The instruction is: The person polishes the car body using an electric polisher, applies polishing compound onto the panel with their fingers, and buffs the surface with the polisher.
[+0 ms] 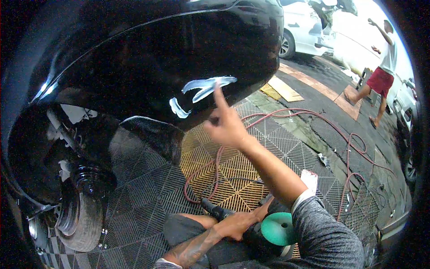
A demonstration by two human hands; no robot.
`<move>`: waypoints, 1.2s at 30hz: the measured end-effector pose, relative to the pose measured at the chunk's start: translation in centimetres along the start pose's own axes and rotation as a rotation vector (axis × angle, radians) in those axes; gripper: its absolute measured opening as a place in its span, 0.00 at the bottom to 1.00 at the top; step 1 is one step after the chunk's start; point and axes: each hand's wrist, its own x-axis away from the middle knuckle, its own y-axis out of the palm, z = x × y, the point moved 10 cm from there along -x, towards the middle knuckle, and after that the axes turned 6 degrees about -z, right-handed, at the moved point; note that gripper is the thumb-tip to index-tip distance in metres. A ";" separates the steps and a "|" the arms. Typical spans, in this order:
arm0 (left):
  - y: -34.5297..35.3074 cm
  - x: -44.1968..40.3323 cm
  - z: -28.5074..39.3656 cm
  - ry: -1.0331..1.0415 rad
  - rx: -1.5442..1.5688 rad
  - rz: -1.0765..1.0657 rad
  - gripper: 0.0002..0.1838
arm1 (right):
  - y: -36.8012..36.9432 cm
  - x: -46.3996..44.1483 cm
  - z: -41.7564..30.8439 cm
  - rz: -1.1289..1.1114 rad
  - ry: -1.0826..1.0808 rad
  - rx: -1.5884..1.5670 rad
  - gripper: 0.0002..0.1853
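My right hand [229,127] reaches up to the glossy black car bumper [148,58]. Its index finger is stretched out at the white smears of paste [205,85] on the paint, the other fingers are loosely curled, and it holds nothing. Low in front of my body, my left hand [237,225] is closed around a polisher [216,210], whose black end sticks out past the hand. The polisher's round green pad [277,228] faces up by my right sleeve. Part of the tool's body is hidden by my hand and arms.
A loose-looking dark liner [150,134] hangs by the wheel arch, near a tyre [83,228]. A red hose [313,112] loops over the grated floor mats [148,197]. Another person [381,67] walks at the far right, near white cars [302,24].
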 end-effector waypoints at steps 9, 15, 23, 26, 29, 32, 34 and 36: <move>-0.6 0.4 0.3 -0.023 0.096 0.011 0.54 | 1.7 -0.6 -5.3 -0.027 -0.157 -0.060 0.56; 1.0 0.2 -1.0 0.013 0.055 -0.037 0.57 | 1.5 -2.9 -7.0 -0.065 -0.188 0.390 0.56; -0.6 0.6 1.1 0.077 -0.023 0.069 0.46 | 1.0 0.2 -2.8 -0.149 -0.094 0.431 0.61; 0.0 0.4 0.6 0.085 -0.066 0.090 0.46 | -1.6 -1.0 0.5 -0.038 0.029 0.355 0.65; 0.6 0.3 -0.2 0.023 -0.003 -0.019 0.56 | -0.5 -0.1 1.3 -0.116 0.072 0.327 0.60; 0.0 0.3 0.5 0.053 -0.041 0.038 0.57 | 2.2 2.3 0.0 -0.344 -0.025 0.280 0.62; 0.3 0.3 0.2 0.051 0.003 0.048 0.57 | 0.0 2.6 2.6 -0.183 0.108 0.199 0.61; 0.4 0.0 0.0 0.050 0.047 0.067 0.57 | -1.2 2.1 4.2 -0.047 0.147 0.258 0.62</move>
